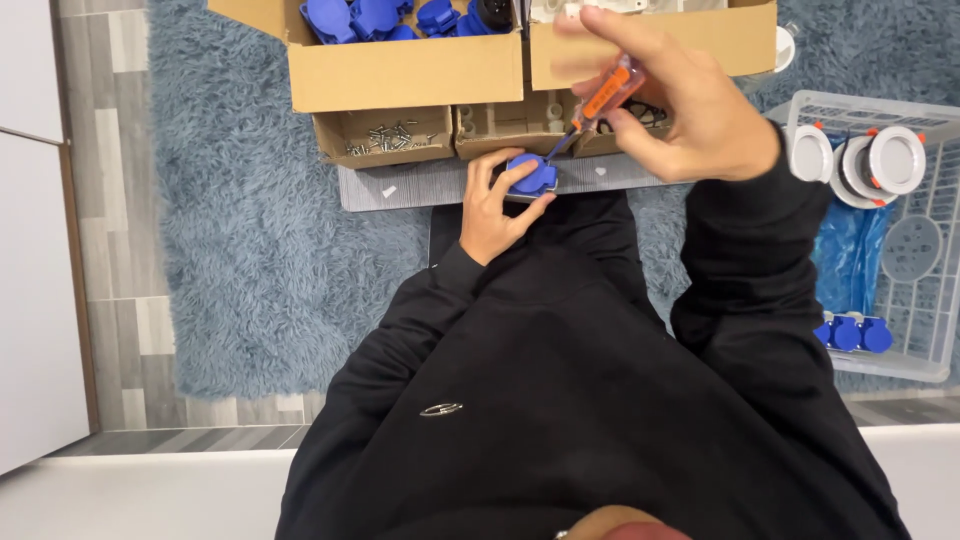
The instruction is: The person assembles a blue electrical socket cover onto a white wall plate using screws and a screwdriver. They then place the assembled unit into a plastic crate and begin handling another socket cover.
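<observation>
Socket (531, 177) half hidden by fingers (492, 175)

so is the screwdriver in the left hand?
No, the right hand holds the orange-handled screwdriver; the left hand steadies the blue socket part.

Shaggy blue-grey rug (250, 250) lies over grey wood-plank floor (110, 200). Large cardboard box (400, 70) at top holds blue plastic parts (365, 18). Below it, a small cardboard tray (385, 135) contains loose silver screws (385, 138); further small trays sit just beside it to the right. White wire basket (940, 350) at far right holds round white fittings (870, 160), a blue plastic bag (845, 255) and more blue pieces (852, 333) at its near edge.
</observation>
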